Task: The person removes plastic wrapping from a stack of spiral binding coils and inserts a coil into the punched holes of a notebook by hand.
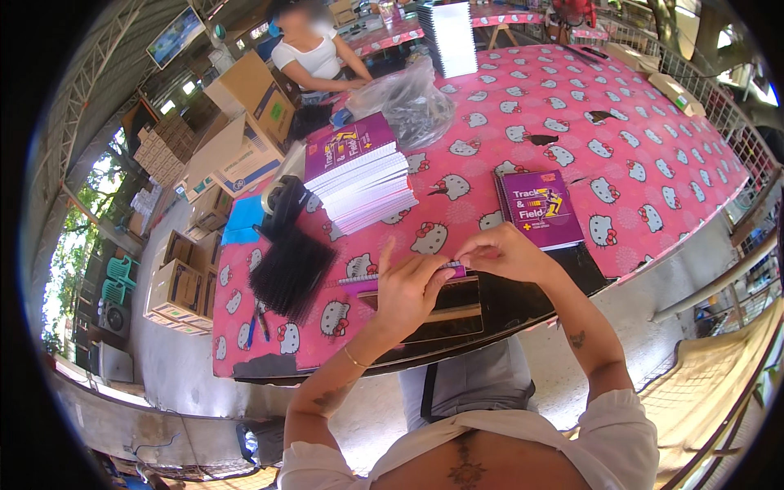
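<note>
A purple notebook (pixel 357 284) stands edge-up at the table's near edge, its punched binding edge on top and most of it behind my hands. My left hand (pixel 408 292) is closed around that edge, thumb and fingers pressed to it. At the right end of the same edge, my right hand (pixel 505 249) pinches with fingertips; what lies between them is too small to make out. A finished-looking spiral notebook (pixel 539 208) with a purple cover lies flat just beyond my right hand. Left of my hands, a pile of black plastic coils (pixel 292 273) rests on the cloth.
A stack of purple-covered notebooks (pixel 359 175) stands behind the coils, beside a black tape dispenser (pixel 284 204). Pens (pixel 260 322) lie at the left edge. Farther off are a clear plastic bag (pixel 408 102), a tall notebook stack (pixel 447 41), cardboard boxes (pixel 245 155) and a seated person (pixel 314 57).
</note>
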{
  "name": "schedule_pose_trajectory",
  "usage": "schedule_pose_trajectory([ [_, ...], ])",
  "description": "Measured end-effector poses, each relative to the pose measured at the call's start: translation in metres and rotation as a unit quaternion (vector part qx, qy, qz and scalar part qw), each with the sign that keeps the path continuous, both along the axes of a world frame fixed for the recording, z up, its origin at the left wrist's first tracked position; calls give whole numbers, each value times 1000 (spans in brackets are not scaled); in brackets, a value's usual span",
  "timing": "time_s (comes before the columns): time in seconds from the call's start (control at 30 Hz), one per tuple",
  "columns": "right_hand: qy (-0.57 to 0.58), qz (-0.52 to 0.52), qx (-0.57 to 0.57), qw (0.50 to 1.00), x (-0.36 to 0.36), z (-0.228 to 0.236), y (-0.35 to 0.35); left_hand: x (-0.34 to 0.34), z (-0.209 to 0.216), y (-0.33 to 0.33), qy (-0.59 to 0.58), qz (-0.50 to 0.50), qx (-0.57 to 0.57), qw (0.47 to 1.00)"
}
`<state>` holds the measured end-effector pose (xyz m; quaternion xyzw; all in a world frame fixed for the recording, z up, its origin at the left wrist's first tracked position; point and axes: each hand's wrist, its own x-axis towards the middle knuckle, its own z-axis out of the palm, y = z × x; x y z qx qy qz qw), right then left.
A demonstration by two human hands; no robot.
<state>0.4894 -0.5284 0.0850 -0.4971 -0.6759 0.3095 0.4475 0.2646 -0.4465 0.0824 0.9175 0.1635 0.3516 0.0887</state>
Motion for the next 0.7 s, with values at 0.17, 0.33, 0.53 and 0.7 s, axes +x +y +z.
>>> schedule_pose_trajectory([
  [0.17,-30,41,26,998,3,5,10,3,9,-5,7,24,16,1000],
  [0.33,-67,-237,201,948,-55,3,-10,-27,51,5,7,17,2,1000],
  [0.53,240,-254,328,878,-110,21,-70,-19,141,-35,-157,-38,-38,986],
  [0.7,264,-350,163,884,53,30,-63,-1,95,177,-111,88,128,982],
])
